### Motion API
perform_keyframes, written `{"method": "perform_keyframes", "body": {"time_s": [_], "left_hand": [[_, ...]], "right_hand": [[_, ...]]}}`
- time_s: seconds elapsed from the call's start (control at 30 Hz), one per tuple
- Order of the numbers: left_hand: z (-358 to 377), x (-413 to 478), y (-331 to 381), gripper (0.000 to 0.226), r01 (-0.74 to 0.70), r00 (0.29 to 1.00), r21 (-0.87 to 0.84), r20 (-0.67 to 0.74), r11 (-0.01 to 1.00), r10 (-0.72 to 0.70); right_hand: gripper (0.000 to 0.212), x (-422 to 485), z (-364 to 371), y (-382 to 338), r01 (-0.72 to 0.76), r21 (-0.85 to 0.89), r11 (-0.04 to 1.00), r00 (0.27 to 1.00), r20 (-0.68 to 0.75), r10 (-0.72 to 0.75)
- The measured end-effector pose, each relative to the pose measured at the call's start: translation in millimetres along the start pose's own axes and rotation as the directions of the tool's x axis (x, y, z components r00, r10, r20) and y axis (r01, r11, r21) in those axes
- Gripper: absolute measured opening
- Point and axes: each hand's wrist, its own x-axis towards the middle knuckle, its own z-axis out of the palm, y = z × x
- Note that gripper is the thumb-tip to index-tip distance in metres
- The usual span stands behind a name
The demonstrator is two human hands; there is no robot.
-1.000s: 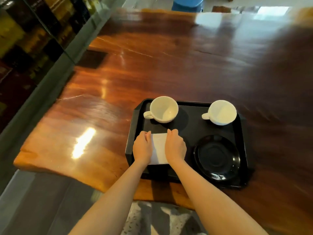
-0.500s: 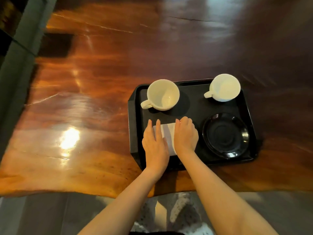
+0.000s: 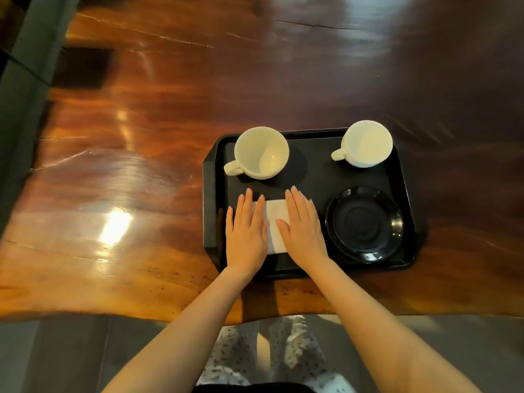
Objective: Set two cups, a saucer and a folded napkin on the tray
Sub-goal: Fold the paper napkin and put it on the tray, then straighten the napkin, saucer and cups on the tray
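From the head view, our left hand (image 3: 246, 236) and right hand (image 3: 304, 226) lay flat, fingers (image 3: 249, 201) spread, on the white folded paper napkin (image 3: 276, 222) in the black plastic tray (image 3: 211, 194). Two white ceramic cups (image 3: 262, 151) stood beyond our fingers, the black glossy saucer (image 3: 364, 224) right of them. We judged placement finished; next, lifting both hands away.

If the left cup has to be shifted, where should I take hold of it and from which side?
Take the left cup by its handle, which juts toward the tray's near-left corner. Come in from the left with the left hand, since that side is open. The cup stands upright and apart from the napkin, so a pinch grip should lift it cleanly.
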Motion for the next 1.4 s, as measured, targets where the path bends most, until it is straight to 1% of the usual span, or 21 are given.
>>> {"method": "perform_keyframes", "body": {"time_s": [0.17,0.43,0.57,0.67,0.73,0.77,0.83,0.87,0.93,1.03,1.13,1.23,1.4], "left_hand": [[-6,6,-9,0.049,-0.022,0.999,-0.047,0.029,0.999,0.024],[-15,21,-31,0.052,-0.103,0.992,-0.054,0.062,0.993,0.107],[-19,27,-38,0.050,-0.127,0.988,-0.063,0.084,0.990,0.132],[-30,23,-34,0.052,-0.137,0.990,-0.056,0.029,0.989,0.139],[-38,11,-26,0.053,-0.149,0.989,-0.044,-0.030,0.988,0.147],[-40,3,-19,0.054,-0.163,0.986,-0.048,-0.044,0.986,0.161],[-37,-14,-1,0.058,-0.215,0.977,-0.059,-0.016,0.975,0.215],[-31,-20,8,0.060,-0.246,0.969,-0.050,0.022,0.968,0.247],[-18,-27,18,0.064,-0.286,0.955,0.005,0.084,0.958,0.285],[-3,-26,12,0.069,-0.337,0.936,0.118,0.144,0.934,0.320],[3,-27,2,0.067,-0.371,0.922,0.139,0.171,0.918,0.347],[4,-28,4,0.066,-0.363,0.924,0.139,0.181,0.921,0.336],[5,-31,9,0.067,-0.340,0.932,0.138,0.184,0.930,0.313]], "right_hand": [[0.062,2,4,-8,-0.043,0.017,0.999,0.999,-0.015,0.043],[0.062,6,6,-31,-0.117,0.060,0.991,0.991,-0.060,0.121],[0.062,9,3,-40,-0.148,0.130,0.980,0.987,-0.047,0.155],[0.065,6,-15,-36,-0.099,0.249,0.963,0.993,-0.045,0.114],[0.067,-6,-38,-19,-0.088,0.333,0.939,0.987,-0.099,0.128],[0.069,-15,-49,-7,-0.098,0.338,0.936,0.980,-0.132,0.150],[0.079,-35,-65,25,-0.164,0.268,0.950,0.968,-0.140,0.206],[0.087,-44,-71,40,-0.220,0.210,0.953,0.965,-0.097,0.245],[0.105,-60,-75,65,-0.306,0.100,0.947,0.952,0.035,0.304],[0.120,-73,-67,82,-0.300,-0.007,0.954,0.940,0.166,0.297],[0.123,-76,-60,85,-0.291,-0.036,0.956,0.938,0.183,0.293],[0.121,-74,-59,80,-0.318,0.003,0.948,0.938,0.143,0.314],[0.119,-70,-55,77,-0.323,0.010,0.946,0.941,0.109,0.320]]}}
